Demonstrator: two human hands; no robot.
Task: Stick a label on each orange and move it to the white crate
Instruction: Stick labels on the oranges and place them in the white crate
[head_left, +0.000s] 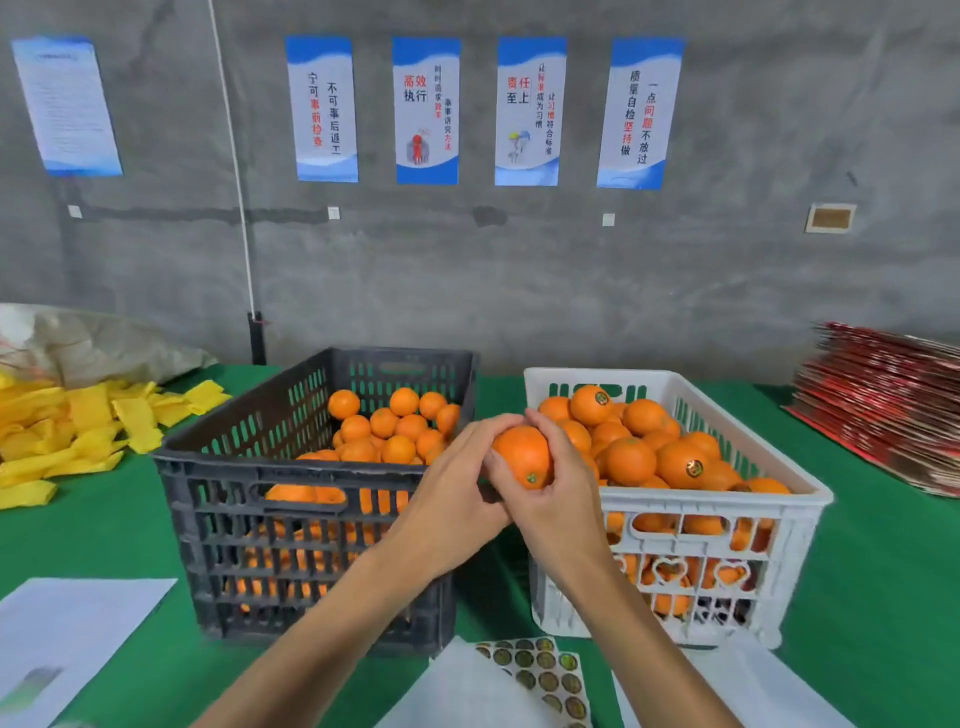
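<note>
An orange (521, 453) is held up between the two crates. My right hand (558, 493) curls round it from the right and below. My left hand (457, 483) touches its left side with fingers on top. The dark grey crate (218, 467) on the left holds several plain oranges (395, 421). On the right, the white crate (727, 499) is full of oranges, some showing round labels (694, 468). A sheet of round labels (545, 670) lies at the near edge of the table.
The table has a green cloth (883, 571). Yellow foam sleeves (67, 431) are piled at the left, a white paper (67, 639) lies near left, and a stack of red cartons (893, 400) sits at the right. Posters hang on the grey wall.
</note>
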